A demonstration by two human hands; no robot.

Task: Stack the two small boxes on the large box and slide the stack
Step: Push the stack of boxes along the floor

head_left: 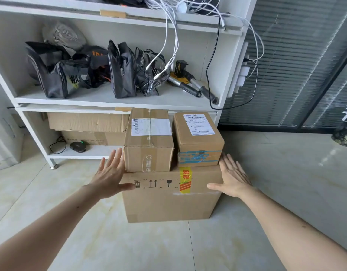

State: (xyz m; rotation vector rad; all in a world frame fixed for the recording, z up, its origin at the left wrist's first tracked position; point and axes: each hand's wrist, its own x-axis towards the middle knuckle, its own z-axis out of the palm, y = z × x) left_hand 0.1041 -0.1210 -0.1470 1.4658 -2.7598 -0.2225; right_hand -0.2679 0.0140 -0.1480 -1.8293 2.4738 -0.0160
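Large box [168, 204] sits on pale tile floor [129, 247], back edge close to the white shelf unit [118, 102]; can't tell if they touch. Open floor in front of the box and to its right, towards the glass wall w/ blinds [298, 61]. Shelf leg [53, 166] stands off to the left, well apart from the box.

2 small boxes already on top, side by side, nearly touching. Left small box [149, 141] is longer, w/ a white label and clear tape; its front face is about flush w/ the large box's front edge. Right small box [197, 139] has a barcode label on top and blue printed tape on the front; sits near the right edge.

Shelf unit: middle shelf holds dark zip bags [71, 71], white cables [168, 45] and tools w/ black handles [196, 87]. Bottom shelf holds flat cardboard [86, 122] and a round black device [78, 146].

Left hand [110, 173] flat, fingers spread, palm against the large box's upper left corner, fingertips beside the left small box. Right hand [232, 178] likewise flat and spread on the upper right corner. Neither hand grips: both flat and unclenched, pressing from the sides.
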